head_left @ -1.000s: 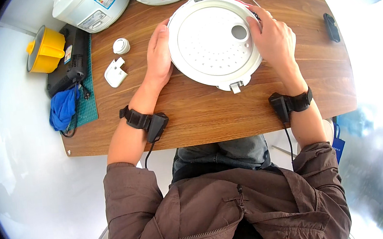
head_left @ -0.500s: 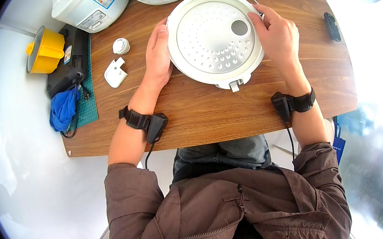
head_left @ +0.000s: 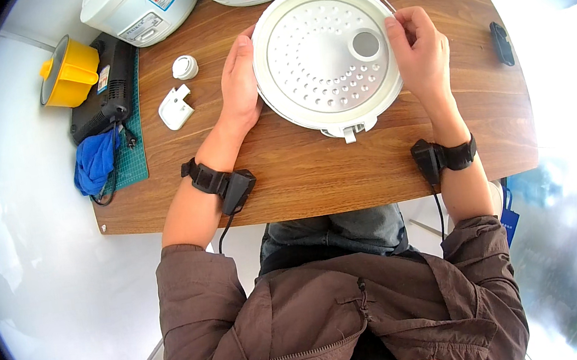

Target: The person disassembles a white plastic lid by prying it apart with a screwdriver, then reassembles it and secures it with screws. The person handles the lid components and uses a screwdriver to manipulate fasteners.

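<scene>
A round white rice cooker lid [head_left: 317, 56] faces up with its dimpled metal inner plate showing. Its round grey opening lies toward the right, and a small latch [head_left: 349, 134] sticks out at the near edge. My left hand [head_left: 240, 79] is wrapped against the lid's left rim, thumb on top and fingers partly underneath. At the right rim, my right hand [head_left: 423, 47] has its thumb and curled fingers closed on the edge; its fingertips are partly hidden. Just beyond them is a thin metal rod [head_left: 384, 0], whose lower end disappears by the fingers.
Left of the lid lie a small white round cap [head_left: 184, 67] and a white plastic piece [head_left: 175, 108]. Two rice cookers [head_left: 142, 15] stand at the back. Far left are a yellow container [head_left: 73, 73], a black device [head_left: 104, 94] and a blue cloth [head_left: 96, 165]. A dark object [head_left: 501, 43] lies right.
The lid has turned slightly clockwise, its grey opening lower and its latch farther left. My right fingers have shifted and curled more at the rim. My left hand stays on the lid.
</scene>
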Motion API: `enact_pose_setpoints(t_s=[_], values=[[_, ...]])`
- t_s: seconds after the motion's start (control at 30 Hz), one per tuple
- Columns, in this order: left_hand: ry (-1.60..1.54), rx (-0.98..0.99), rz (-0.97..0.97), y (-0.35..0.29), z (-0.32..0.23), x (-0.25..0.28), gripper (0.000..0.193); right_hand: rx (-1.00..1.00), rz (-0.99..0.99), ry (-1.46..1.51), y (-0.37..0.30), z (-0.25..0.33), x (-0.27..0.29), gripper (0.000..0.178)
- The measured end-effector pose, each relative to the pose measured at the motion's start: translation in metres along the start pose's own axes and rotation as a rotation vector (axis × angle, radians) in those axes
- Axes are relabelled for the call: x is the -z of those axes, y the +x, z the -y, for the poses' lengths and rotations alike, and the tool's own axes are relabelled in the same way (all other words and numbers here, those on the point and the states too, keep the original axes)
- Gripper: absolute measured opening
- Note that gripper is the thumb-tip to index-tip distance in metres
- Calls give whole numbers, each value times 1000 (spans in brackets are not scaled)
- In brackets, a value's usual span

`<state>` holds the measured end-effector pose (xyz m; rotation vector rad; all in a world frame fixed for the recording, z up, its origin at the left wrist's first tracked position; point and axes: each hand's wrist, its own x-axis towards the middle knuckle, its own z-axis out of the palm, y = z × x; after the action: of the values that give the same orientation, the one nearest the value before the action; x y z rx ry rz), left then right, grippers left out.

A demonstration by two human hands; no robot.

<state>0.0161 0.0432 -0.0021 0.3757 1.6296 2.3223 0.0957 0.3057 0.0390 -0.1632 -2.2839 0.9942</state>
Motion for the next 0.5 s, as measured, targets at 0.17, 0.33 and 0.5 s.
enact_pose_setpoints(t_s=[0.17,0.33,0.5], values=[[4,41,-12,0,-3,-2,63,-132,52,289,1,4,4,23],[89,0,-20,2,1,1,66,-244,41,553,5,-7,4,23],[390,-277,-97,7,9,14,63,-293,3,749,9,-17,1,25]])
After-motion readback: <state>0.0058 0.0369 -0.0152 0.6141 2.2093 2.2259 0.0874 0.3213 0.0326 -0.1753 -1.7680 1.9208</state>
